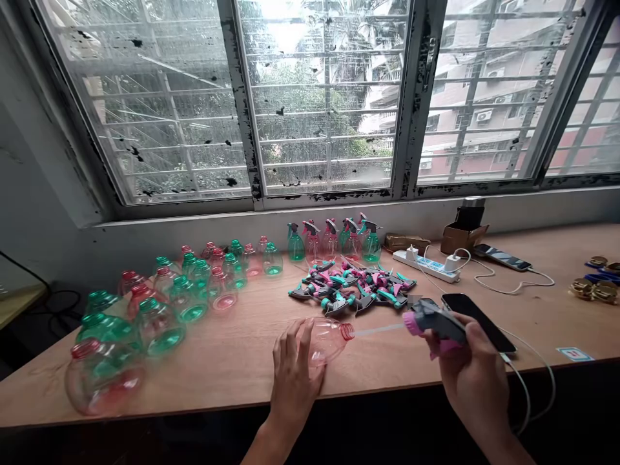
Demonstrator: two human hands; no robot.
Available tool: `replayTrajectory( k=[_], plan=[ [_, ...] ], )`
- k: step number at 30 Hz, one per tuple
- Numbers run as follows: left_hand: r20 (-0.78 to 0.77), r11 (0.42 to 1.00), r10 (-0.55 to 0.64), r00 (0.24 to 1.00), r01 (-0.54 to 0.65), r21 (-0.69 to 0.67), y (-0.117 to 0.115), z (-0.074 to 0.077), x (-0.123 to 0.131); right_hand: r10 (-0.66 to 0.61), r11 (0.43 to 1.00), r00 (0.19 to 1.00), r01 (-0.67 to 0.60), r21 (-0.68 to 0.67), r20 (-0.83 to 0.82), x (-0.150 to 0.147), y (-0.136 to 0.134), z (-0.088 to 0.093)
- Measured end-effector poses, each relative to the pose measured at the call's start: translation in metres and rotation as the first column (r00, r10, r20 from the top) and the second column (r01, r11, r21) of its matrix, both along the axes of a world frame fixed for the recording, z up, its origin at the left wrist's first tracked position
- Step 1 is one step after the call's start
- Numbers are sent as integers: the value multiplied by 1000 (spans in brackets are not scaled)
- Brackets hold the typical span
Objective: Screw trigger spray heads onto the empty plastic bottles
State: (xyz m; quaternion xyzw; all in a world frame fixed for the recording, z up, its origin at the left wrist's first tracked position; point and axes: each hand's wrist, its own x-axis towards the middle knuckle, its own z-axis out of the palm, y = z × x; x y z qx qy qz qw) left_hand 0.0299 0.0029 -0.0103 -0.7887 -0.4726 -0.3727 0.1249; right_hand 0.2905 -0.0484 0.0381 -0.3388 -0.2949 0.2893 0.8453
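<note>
My left hand (pixel 296 365) is wrapped round a clear pink bottle (pixel 330 342), which lies tilted on its side above the table's front edge, its neck pointing right. In my right hand (pixel 477 374) is a grey and pink trigger sprayer head (pixel 433 324). Its thin pale dip tube (pixel 380 329) reaches left, the end at the bottle's mouth; whether it is inside I cannot tell. Behind the bottle lies a pile of loose grey, pink and teal sprayer heads (pixel 353 287).
Several open green and pink bottles (pixel 159 326) stand at the left. Assembled spray bottles (pixel 330 242) stand by the window wall. A black phone (pixel 477 323) with a cable lies beside my right hand. Farther back are a power strip (pixel 426 265), another phone (pixel 504 257) and a small cardboard box (pixel 462 237).
</note>
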Motion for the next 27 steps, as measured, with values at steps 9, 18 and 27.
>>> replayTrajectory(
  k=[9,18,27],
  plan=[
    [-23,999,-52,998,52,-7,0,-1,-3,346,936,851,-289,-199,394,-27,23,-36],
    [82,969,-171,982,182,-165,-9,14,-7,506,858,752,-387,-338,423,-18,32,-37],
    [558,776,-270,785,520,-357,17,22,-21,700,698,668,-568,-436,253,-19,44,-34]
  ],
)
